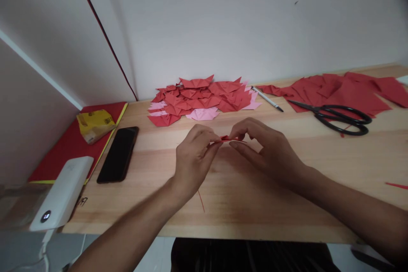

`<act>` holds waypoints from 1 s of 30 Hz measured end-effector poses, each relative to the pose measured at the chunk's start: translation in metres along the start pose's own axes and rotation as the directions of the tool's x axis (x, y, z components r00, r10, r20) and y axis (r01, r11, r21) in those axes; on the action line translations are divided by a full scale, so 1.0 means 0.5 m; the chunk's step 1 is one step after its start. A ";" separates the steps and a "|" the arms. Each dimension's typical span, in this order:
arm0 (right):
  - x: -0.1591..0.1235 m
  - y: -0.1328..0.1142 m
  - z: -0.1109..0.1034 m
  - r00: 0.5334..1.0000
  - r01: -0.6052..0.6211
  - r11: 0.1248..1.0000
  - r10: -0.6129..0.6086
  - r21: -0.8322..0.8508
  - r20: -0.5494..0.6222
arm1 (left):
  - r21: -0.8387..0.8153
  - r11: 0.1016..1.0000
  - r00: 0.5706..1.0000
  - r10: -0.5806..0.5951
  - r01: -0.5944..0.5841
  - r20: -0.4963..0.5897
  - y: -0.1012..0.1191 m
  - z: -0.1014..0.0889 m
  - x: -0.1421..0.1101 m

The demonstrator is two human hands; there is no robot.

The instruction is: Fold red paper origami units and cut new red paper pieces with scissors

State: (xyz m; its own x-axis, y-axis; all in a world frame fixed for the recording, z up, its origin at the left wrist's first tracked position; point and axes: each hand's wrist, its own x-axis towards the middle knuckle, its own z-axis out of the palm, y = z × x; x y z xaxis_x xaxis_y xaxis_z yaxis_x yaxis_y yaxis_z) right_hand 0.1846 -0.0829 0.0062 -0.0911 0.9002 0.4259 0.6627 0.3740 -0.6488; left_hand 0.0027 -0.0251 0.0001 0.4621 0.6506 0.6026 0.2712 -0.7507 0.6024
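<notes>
Red folded paper piece (pixel 225 138): between both hands, over pale wooden table (pixel 255 212).
Left hand (pixel 195 153): thumb and fingers pinched on its left end.
Right hand (pixel 270 148): fingertips at its right end; can't tell if gripping.
Red-and-pink folded paper pile (pixel 200 97): beyond hands, near white wall (pixel 207 21).
Black-handled metal scissors (pixel 342 119): right side, blades partly over loose red paper sheets (pixel 344 89).

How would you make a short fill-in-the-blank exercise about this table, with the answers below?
1. The left hand pinches a small folded paper coloured ____.
2. The phone lies to the ____ of both hands.
3. The scissors have ____ handles.
4. The crumpled packet is mostly ____.

Missing words: red; left; black; yellow.
</notes>
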 end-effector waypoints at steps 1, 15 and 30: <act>0.000 -0.001 -0.001 1.000 0.009 1.000 -0.009 -0.016 -0.015 | 0.033 0.999 0.999 0.034 -0.034 -0.012 -0.001 -0.002 0.000; -0.001 0.000 -0.003 0.988 -0.122 0.991 0.127 -0.057 0.090 | 0.313 0.875 0.923 0.385 -0.371 0.017 -0.026 -0.001 -0.016; 0.002 -0.002 0.003 0.958 -0.219 0.975 0.223 -0.042 0.183 | 0.185 0.892 0.910 0.399 -0.413 0.113 -0.007 -0.001 -0.020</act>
State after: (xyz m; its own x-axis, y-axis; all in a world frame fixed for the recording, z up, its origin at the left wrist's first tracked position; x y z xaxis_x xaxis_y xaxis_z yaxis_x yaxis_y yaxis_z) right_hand 0.1828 -0.0821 0.0065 -0.0758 0.9861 0.1479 0.6971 0.1584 -0.6992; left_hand -0.0033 -0.0287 -0.0077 0.6237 0.2801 0.7298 0.2069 -0.9595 0.1914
